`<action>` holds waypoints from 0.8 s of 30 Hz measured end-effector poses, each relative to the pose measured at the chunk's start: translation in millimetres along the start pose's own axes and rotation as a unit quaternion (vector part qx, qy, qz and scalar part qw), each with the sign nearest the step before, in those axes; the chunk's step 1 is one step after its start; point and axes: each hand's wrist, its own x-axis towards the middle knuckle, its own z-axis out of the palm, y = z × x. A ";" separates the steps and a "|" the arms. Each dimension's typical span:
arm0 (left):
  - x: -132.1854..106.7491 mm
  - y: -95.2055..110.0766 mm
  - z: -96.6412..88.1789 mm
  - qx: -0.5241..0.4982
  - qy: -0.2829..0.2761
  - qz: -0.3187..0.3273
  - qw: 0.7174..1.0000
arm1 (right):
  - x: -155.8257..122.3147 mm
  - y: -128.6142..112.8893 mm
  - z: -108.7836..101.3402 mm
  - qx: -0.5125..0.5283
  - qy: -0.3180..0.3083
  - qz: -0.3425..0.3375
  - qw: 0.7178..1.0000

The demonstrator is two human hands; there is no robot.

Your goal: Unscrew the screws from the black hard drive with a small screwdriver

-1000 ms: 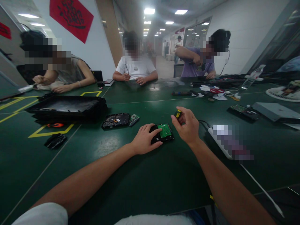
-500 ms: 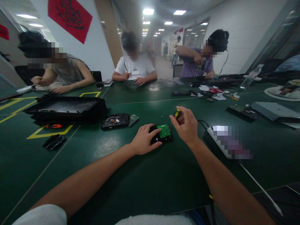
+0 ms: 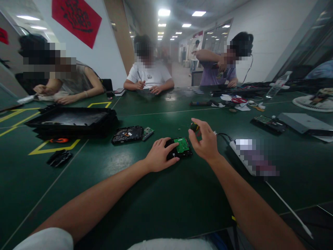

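Observation:
My left hand (image 3: 160,155) lies across a hard drive (image 3: 189,152) on the green table, holding it down. Its index finger rests on the green circuit board (image 3: 183,145), the thumb along the near edge; the palm covers the drive's left end. Just right of the drive, my right hand (image 3: 205,140) pinches a small black-and-yellow screwdriver (image 3: 194,125) by its handle. The shaft does not show clearly. A tiny screw-like piece (image 3: 179,129) lies beyond the drive. To the left sit another hard drive (image 3: 127,134) and a loose circuit board (image 3: 148,133).
Stacked black trays (image 3: 70,118) stand at left, near an orange-handled tool (image 3: 59,140) and a black bundle (image 3: 59,158). A white power strip (image 3: 240,158) with cable lies right. Further right are another drive (image 3: 267,124) and a grey box (image 3: 304,124). Several people sit opposite.
My right hand has turned slightly and the screwdriver handle has tilted, its yellow end showing less. My left hand and the hard drive keep their places.

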 end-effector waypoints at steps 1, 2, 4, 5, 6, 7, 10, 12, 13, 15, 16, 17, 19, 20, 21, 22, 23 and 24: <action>0.0 -0.1 0.3 0.000 0.001 0.000 1.000 | 0.7 0.5 -0.1 0.002 0.009 -0.010 1.000; 0.1 -0.3 0.6 -0.001 0.002 0.000 1.000 | 1.4 1.0 -0.1 0.003 0.021 -0.018 1.000; 0.1 -0.8 1.3 -0.002 0.004 0.000 1.000 | 2.5 2.1 0.4 0.001 0.055 -0.030 0.998; 0.0 -1.0 1.6 -0.002 0.005 0.000 1.000 | 2.8 2.8 0.9 -0.001 0.069 -0.032 0.997; -0.1 -1.2 1.8 -0.003 0.006 0.000 1.000 | 2.7 3.5 1.6 0.000 0.077 -0.033 0.997; -0.2 -1.3 1.8 -0.003 0.006 -0.001 1.000 | 2.4 4.3 2.5 0.003 0.079 -0.031 0.996; -0.4 -1.2 1.6 -0.001 0.005 0.000 1.000 | 0.0 7.6 5.7 0.036 0.063 -0.016 0.997; -0.4 -0.9 1.3 0.000 0.007 0.002 1.000 | -1.8 9.7 7.7 0.058 0.047 -0.004 0.997; -0.3 -0.7 1.2 -0.001 0.008 0.003 1.000 | -2.4 10.4 8.5 0.063 0.042 -0.002 0.997; -0.2 -0.6 1.2 -0.003 0.009 0.004 1.000 | -2.9 10.9 9.4 0.055 0.043 -0.002 0.998; -0.1 -0.6 1.3 -0.004 0.009 0.004 1.000 | -2.8 10.6 9.4 0.045 0.051 -0.003 0.998; -0.1 -0.7 1.4 -0.004 0.008 0.004 1.000 | -2.4 10.0 9.1 0.034 0.062 -0.005 0.997; 0.0 -1.0 1.5 -0.004 0.008 0.004 1.000 | -1.3 8.5 7.9 0.016 0.085 -0.008 0.996; 0.0 -1.1 1.5 -0.004 0.008 0.005 1.000 | -0.6 7.7 7.2 0.009 0.095 -0.010 0.995; 0.0 -1.3 1.4 -0.003 0.008 0.005 1.000 | 0.0 7.0 6.5 0.005 0.102 -0.012 0.995; 0.0 -1.4 1.4 -0.001 0.008 0.005 1.000 | 0.4 6.4 5.8 0.001 0.107 -0.014 0.994; 0.0 -1.4 1.3 0.000 0.007 0.005 1.000 | 0.8 6.1 5.3 -0.001 0.108 -0.016 0.994; 0.0 -1.5 1.2 0.002 0.006 0.005 1.000 | 0.9 5.9 5.1 0.000 0.107 -0.018 0.994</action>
